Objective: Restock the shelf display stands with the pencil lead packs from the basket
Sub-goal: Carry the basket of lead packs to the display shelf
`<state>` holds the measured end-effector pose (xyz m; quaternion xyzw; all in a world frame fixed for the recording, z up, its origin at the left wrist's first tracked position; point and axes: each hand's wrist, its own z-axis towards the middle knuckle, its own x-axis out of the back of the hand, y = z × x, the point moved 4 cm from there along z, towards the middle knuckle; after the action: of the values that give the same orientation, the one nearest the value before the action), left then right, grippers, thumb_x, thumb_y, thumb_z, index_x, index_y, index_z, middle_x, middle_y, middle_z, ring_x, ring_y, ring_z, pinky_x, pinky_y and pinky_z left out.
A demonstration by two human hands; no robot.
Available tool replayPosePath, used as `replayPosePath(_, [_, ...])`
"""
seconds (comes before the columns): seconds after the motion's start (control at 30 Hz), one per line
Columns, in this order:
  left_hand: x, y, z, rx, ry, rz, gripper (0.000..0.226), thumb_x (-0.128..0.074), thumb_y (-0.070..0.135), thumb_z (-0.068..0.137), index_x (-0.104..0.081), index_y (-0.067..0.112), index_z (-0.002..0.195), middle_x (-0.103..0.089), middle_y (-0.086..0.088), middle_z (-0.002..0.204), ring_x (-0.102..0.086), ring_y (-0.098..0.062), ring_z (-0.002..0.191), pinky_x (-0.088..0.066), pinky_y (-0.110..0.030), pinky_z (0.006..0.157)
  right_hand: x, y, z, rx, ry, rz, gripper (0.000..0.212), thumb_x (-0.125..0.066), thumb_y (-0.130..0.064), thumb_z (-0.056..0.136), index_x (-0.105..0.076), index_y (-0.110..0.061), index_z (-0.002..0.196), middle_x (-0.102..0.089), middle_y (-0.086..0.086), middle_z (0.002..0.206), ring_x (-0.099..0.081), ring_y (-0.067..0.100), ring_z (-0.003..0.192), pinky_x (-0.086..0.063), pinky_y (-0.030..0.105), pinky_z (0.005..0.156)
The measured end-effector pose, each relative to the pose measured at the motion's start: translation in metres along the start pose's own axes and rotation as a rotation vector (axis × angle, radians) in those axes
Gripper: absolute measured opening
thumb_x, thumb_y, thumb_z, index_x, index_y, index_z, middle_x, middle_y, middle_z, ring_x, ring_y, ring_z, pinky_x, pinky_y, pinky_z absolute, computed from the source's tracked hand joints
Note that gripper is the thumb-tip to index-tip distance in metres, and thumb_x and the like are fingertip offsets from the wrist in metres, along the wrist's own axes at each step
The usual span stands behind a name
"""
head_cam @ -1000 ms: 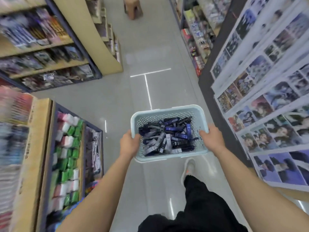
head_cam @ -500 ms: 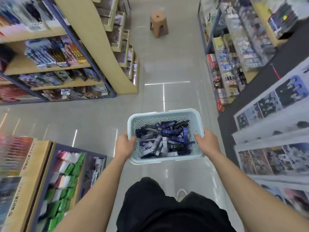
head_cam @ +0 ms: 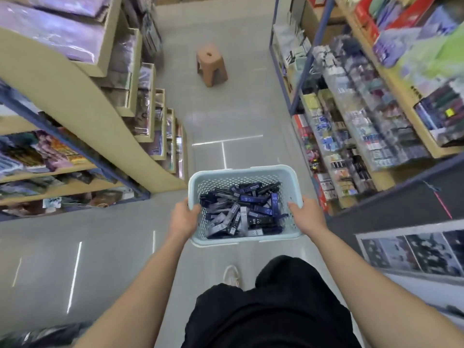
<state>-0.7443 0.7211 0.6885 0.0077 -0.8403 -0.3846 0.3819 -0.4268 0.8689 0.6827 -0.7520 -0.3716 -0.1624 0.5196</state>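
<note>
Left hand [head_cam: 184, 217]: gripping the basket's left rim, thumb hooking over the edge, fingers hidden beneath.
Right hand [head_cam: 305, 217]: clamping the right rim the same way, thumb riding on top.
Basket [head_cam: 241, 170]: one pale blue perforated tub, hanging level between both hands above the aisle floor [head_cam: 226, 116].
Pencil lead packs [head_cam: 247, 212]: piling loose inside the basket, slim dark blue, black and grey cases, some reading HB 0.7.
Pointing: long axes running every which way, many slanting diagonally.
Count: too jumbled for an exact tally, well over a dozen showing.
Ahead: one brown stool [head_cam: 211, 65] standing mid-aisle, stocked shelves [head_cam: 351, 136] flanking both sides.
</note>
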Motion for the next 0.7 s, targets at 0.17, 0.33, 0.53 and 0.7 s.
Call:
replayPosePath(0.17, [-0.008, 0.078, 0.106, -0.027, 0.002, 0.031, 0.009, -0.060, 0.017, 0.095, -0.065, 0.011, 0.100, -0.063, 0.000, 0.073, -0.058, -0.017, 0.066, -0.040, -0.030, 0.058, 0.020, -0.049, 0.113, 0.012, 0.028, -0.007, 0.006, -0.059, -0.024, 0.097, -0.062, -0.020, 0.100, -0.063, -0.001, 0.084, -0.059, 0.016, 0.073, -0.035, 0.021, 0.054])
replayPosePath(0.33, [-0.036, 0.156, 0.208, 0.007, -0.024, 0.040, 0.018, -0.059, 0.018, 0.098, -0.063, 0.006, 0.112, -0.069, -0.013, 0.091, -0.066, -0.029, 0.080, -0.058, -0.042, 0.074, 0.042, -0.085, 0.237, 0.007, 0.011, 0.000, 0.002, -0.058, -0.026, 0.098, -0.058, -0.025, 0.100, -0.060, -0.008, 0.081, -0.053, 0.001, 0.069, -0.033, 0.017, 0.053])
replayPosePath(0.53, [-0.052, 0.249, 0.300, 0.075, 0.009, 0.040, 0.014, -0.059, 0.021, 0.099, -0.062, 0.009, 0.107, -0.069, -0.010, 0.086, -0.068, -0.026, 0.075, -0.059, -0.043, 0.069, 0.083, -0.136, 0.369, -0.001, -0.045, 0.006, 0.011, -0.058, -0.025, 0.099, -0.061, -0.016, 0.106, -0.065, 0.002, 0.094, -0.060, 0.023, 0.084, -0.044, 0.030, 0.072])
replayPosePath(0.7, [-0.061, 0.316, 0.380, 0.090, 0.024, 0.037, 0.007, -0.061, 0.018, 0.098, -0.061, 0.012, 0.095, -0.070, -0.010, 0.081, -0.070, -0.030, 0.076, -0.059, -0.047, 0.069, 0.101, -0.175, 0.475, -0.020, -0.065, -0.015, 0.019, -0.057, -0.028, 0.099, -0.060, -0.012, 0.108, -0.066, 0.007, 0.100, -0.063, 0.028, 0.091, -0.047, 0.034, 0.075])
